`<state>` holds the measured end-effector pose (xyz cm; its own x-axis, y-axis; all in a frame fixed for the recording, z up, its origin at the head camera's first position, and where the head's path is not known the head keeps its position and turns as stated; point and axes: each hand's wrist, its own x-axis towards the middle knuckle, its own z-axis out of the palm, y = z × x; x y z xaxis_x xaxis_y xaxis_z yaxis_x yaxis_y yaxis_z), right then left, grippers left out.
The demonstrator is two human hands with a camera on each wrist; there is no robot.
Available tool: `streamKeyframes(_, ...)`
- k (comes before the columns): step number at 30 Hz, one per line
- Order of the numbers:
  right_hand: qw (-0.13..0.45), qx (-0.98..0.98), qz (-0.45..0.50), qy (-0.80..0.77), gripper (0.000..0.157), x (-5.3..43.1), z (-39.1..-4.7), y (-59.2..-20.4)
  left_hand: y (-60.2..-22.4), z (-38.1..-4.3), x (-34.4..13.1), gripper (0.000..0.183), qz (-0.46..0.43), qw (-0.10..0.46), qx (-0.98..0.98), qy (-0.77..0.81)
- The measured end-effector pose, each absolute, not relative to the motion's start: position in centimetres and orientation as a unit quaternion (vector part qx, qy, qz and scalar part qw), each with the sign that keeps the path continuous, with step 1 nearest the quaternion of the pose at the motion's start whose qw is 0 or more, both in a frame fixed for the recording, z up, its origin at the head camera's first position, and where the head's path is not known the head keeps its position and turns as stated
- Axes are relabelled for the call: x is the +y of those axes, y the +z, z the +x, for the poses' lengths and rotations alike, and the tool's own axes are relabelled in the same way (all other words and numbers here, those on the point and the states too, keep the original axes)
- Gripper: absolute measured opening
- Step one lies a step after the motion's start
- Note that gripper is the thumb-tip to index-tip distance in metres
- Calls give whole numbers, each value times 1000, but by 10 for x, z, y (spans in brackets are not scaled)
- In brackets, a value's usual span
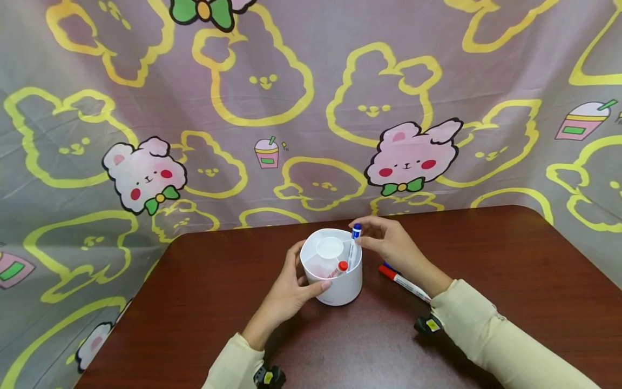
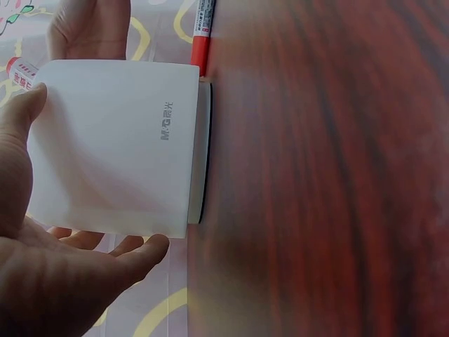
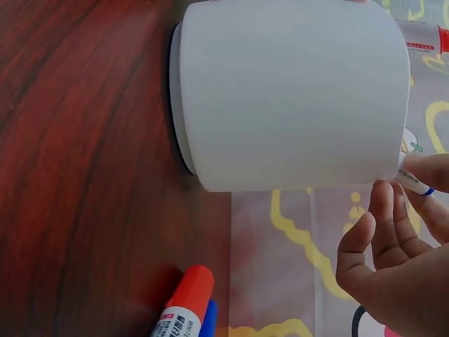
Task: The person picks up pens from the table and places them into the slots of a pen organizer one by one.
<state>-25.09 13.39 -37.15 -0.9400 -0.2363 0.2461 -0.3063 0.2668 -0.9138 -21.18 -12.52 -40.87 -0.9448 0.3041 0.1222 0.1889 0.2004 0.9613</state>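
Note:
A white round pen holder [image 1: 342, 292] with inner compartments stands on the table. My left hand [image 1: 284, 294] grips its left side, thumb at the front rim and fingers round the far side, as the left wrist view also shows. At the holder's right rim my right hand [image 1: 396, 248] pinches a blue-capped whiteboard marker [image 1: 352, 251], which stands nearly upright with its lower part inside the holder. A red-capped marker [image 1: 342, 266] leans in the front of the holder. In the right wrist view, the right thumb and fingers [image 3: 382, 210] are close to the holder's rim.
On the brown table [image 1: 204, 302], right of the holder, lies a red-capped marker [image 1: 410, 286]. Beside it, a blue marker [image 1: 391, 267] is mostly hidden by the right forearm. A patterned curtain [image 1: 311, 135] hangs behind the table's far edge.

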Motion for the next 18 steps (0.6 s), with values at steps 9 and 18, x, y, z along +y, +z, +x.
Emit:
streamKeyframes(9,36,-806,172,565,30,132,-249,-374,-408,-211,-125,95,156,49,770,616)
streamKeyframes(18,35,-801,180,570,35,144,-244,-371,-408,-211,-124,104,157,54,770,616)
